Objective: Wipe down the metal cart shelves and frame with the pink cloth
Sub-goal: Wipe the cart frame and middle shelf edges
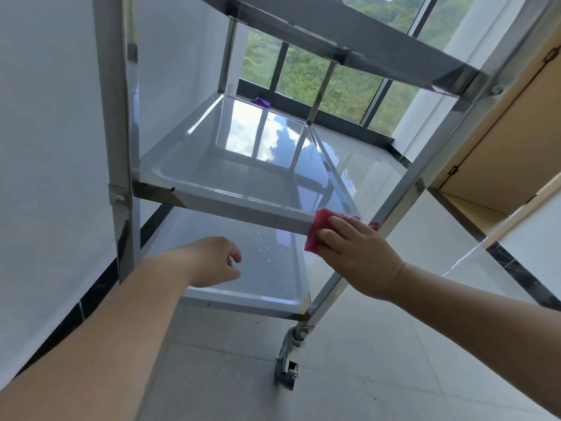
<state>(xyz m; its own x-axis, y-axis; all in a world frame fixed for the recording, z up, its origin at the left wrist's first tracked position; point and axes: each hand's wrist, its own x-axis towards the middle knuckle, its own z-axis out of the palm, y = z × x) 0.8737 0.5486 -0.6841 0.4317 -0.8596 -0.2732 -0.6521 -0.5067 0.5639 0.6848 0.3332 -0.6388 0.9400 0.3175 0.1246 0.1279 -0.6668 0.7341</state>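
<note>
While the left hand (212, 262) hovers slack, empty, the right hand (361, 253) pinches pink cloth (312, 240) over shelf rim (243, 208).

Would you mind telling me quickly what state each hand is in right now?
Left hand: open, loosely curled, holding nothing.
Right hand: grips the folded pink cloth, pressing it on the middle steel shelf rim.
</note>
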